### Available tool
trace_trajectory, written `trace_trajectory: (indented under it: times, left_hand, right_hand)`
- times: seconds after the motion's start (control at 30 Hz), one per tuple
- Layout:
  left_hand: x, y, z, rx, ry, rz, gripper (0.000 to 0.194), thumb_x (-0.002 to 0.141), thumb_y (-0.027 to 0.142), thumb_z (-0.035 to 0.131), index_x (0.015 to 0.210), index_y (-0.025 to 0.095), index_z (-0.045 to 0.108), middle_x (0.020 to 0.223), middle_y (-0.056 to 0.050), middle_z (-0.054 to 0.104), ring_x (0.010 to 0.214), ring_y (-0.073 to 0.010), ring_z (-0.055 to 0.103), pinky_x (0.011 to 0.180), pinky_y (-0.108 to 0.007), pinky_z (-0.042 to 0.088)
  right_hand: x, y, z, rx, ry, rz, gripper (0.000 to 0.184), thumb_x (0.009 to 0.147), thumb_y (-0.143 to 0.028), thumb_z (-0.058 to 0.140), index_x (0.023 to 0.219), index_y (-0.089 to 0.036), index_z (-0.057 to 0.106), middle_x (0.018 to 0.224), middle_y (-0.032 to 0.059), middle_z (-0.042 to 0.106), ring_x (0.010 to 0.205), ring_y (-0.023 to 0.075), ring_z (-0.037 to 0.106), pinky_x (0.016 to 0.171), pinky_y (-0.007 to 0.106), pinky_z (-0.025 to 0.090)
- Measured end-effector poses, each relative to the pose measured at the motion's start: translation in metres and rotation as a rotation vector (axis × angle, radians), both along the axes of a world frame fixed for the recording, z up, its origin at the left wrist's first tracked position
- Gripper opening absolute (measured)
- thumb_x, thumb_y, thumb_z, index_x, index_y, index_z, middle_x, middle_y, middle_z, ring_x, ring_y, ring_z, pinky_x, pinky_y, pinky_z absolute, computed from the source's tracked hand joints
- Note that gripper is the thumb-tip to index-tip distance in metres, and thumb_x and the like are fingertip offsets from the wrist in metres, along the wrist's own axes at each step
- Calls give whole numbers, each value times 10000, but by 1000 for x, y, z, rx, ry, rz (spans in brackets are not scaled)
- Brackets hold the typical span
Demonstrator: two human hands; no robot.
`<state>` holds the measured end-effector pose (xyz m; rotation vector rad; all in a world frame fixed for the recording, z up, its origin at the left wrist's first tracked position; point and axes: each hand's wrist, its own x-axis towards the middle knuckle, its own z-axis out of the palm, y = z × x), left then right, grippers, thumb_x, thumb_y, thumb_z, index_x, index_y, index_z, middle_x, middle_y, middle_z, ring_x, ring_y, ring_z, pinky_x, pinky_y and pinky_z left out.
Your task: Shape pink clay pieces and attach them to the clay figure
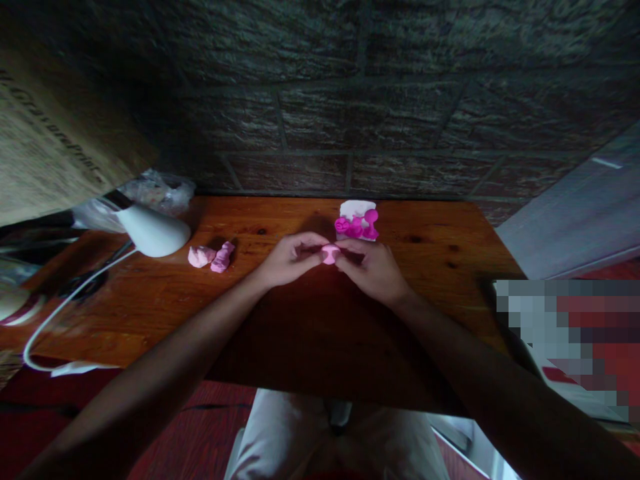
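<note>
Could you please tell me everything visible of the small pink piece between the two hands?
The pink piece is small and roundish, with a smooth, soft-looking surface, perhaps modelling clay. The left hand and right hand pinch it from opposite sides, covering part of its edge. It seems held above the wooden table, on the near side of the magenta shapes; its underside is hidden.

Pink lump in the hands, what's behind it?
Behind the pink lump are bright pink pieces on a white slab. I can't see the slab beneath them; it's covered.
</note>
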<state>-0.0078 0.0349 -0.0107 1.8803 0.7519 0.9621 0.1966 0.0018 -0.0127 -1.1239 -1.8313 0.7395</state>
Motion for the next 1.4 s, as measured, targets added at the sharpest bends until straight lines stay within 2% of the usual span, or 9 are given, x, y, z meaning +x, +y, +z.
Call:
trace_trajectory:
  times: [0.17,0.53,0.77,0.93,1.2,1.4]
  left_hand:
    - [2,-2,1,-30,-11,12,191,872,301,723,958,130,734,924,-81,763,845,-157,713,818,-277,564]
    - [-2,0,0,57,30,36,172,880,283,704,956,132,736,919,-78,766,825,-156,710,760,-254,554]
    - [1,-1,-2,-50,-55,30,264,826,319,776,982,118,703,980,-91,754,903,-181,721,848,-298,565]
    - [1,0,-2,-128,-47,9,260,807,322,798,951,124,713,946,-80,766,874,-174,723,856,-307,564]
    - [-3,1,-2,-114,-36,-2,209,810,263,781,959,127,725,952,-75,778,854,-157,727,840,-294,576]
    - [-6,0,1,-90,-28,-19,193,817,269,778,938,122,745,924,-79,778,839,-159,725,824,-283,567]
  right_hand:
    - [-1,-2,2,16,26,24,159,879,-254,659,974,-223,782,930,34,806,838,194,743,781,307,571]
    - [-2,-2,4,-54,98,67,131,861,-275,685,919,-210,782,882,28,794,834,189,730,795,312,557]
    - [0,0,2,-35,79,-5,195,856,-258,658,992,-197,783,934,45,807,815,190,742,764,304,565]
    - [0,0,-1,-42,61,-37,221,887,-275,636,1033,-192,781,962,61,809,822,195,753,774,314,572]
    - [1,-1,3,-21,26,23,204,916,-268,621,1034,-210,777,964,59,805,841,187,752,788,310,565]
    - [0,-2,5,3,21,47,169,901,-271,639,976,-202,774,883,38,799,741,166,729,689,277,536]
